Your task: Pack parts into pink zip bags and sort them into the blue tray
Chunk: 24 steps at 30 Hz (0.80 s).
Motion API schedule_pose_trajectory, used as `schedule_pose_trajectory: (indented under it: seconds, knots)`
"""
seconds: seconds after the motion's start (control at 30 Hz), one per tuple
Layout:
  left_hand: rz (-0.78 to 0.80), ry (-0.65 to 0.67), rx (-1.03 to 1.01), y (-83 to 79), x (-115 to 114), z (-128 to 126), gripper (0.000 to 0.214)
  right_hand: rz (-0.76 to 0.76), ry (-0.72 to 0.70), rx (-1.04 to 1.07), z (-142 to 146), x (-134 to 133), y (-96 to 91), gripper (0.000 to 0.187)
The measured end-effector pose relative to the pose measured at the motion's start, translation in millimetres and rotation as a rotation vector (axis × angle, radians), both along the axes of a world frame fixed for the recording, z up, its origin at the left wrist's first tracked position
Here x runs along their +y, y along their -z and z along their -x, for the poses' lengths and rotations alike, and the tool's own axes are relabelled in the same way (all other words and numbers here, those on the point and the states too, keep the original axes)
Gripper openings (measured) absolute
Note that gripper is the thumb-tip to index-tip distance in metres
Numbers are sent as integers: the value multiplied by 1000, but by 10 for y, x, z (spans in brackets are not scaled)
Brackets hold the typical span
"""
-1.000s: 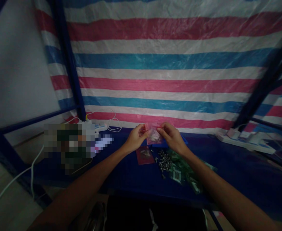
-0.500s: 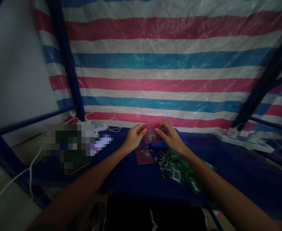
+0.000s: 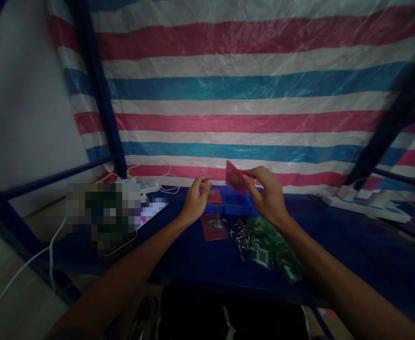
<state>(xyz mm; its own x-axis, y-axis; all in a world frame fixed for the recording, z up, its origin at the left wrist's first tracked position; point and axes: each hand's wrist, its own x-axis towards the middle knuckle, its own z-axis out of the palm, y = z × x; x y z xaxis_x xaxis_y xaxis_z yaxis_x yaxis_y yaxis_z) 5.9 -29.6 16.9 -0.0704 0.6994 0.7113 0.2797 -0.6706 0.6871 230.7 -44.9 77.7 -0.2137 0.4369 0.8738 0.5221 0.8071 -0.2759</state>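
Observation:
My right hand [image 3: 268, 196] is raised over the blue bins, its thumb and fingers pinching one edge of a small red zip bag [image 3: 234, 178]. The bag is tilted, and its contents are hard to make out. My left hand [image 3: 196, 200] is apart from it, fingers loosely curled and holding nothing I can see, beside the left blue bin [image 3: 218, 208]. Red bags [image 3: 214, 196] lie in that bin. Below my hands, another red bag [image 3: 214, 226] with small metal pieces inside lies flat on the blue table. Loose screws [image 3: 243, 236] are heaped to its right.
Green plastic bags [image 3: 274, 243] lie under my right forearm. A second blue bin [image 3: 236, 203] stands beside the first. A phone [image 3: 153, 212] and a pixelated area are at the left. Power strips sit at the back left and on the right [image 3: 366, 208]. A striped sheet [image 3: 242, 125] hangs behind.
My left hand has let go of the red bag and moved slightly away. My right hand has lifted the bag up and to the right, turning it and uncovering the blue bins.

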Motion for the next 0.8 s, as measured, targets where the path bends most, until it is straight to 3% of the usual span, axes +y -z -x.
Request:
schedule_pose_trajectory:
  seconds: [0.3, 0.5, 0.63, 0.8]
  knots:
    - [-18, -28, -29, -14, -13, -5, 33, 127, -52, 120, 108, -171, -50, 30]
    - [1, -12, -63, 11, 10, -6, 35, 268, -159, -6, 69, -118, -118, 33]
    - [11, 12, -31, 38, 24, -5, 37, 337, -245, 40, 55, -32, -70, 33]
    - [16, 117, 35, 4, -38, -28, 41, 350, -193, 88, 44, 19, 49, 36]
